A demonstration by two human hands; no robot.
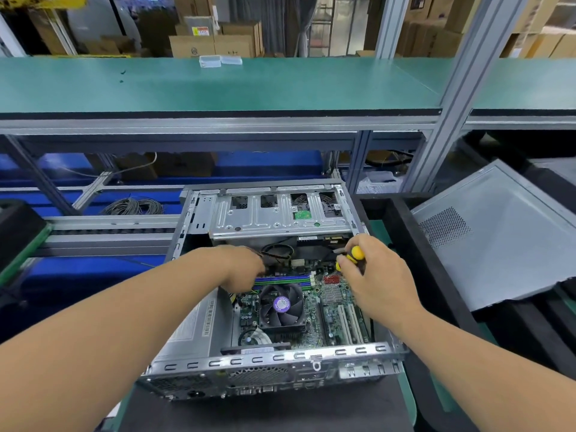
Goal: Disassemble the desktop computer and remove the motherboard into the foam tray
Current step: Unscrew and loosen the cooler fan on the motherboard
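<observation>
Green shelf [218, 85], cardboard boxes [215, 45] behind (blurry, perhaps warehouse), opened computer case [199, 322]

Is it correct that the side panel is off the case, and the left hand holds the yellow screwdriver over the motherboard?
Not quite. The head view shows the right hand gripping the yellow screwdriver, not the left. The left hand reaches in near the cables with no tool visible. The rest holds: the side panel is off the case, and the motherboard lies exposed.
</observation>
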